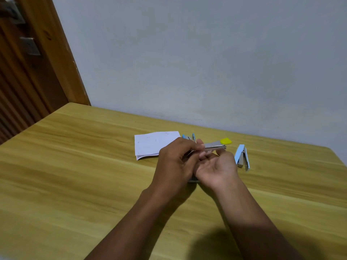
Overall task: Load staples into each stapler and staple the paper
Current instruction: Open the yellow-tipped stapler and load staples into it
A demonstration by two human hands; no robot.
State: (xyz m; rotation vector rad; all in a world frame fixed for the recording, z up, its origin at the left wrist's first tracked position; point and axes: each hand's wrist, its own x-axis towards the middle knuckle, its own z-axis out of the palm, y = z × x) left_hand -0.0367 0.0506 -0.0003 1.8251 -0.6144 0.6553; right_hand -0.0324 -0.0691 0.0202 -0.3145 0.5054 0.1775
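Note:
A yellow stapler is held above the wooden table, its metal magazine pointing right and its yellow tip showing at the far end. My left hand pinches at the magazine from the left, and what its fingertips hold is too small to tell. My right hand, palm up, supports the stapler from below. A stack of white paper lies just behind my left hand. A blue stapler lies opened to the right. Another blue stapler peeks out behind my fingers.
A grey wall stands close behind the table. A brown wooden door is at the left. The table's left edge runs diagonally near the door. A small grey object shows under my wrists.

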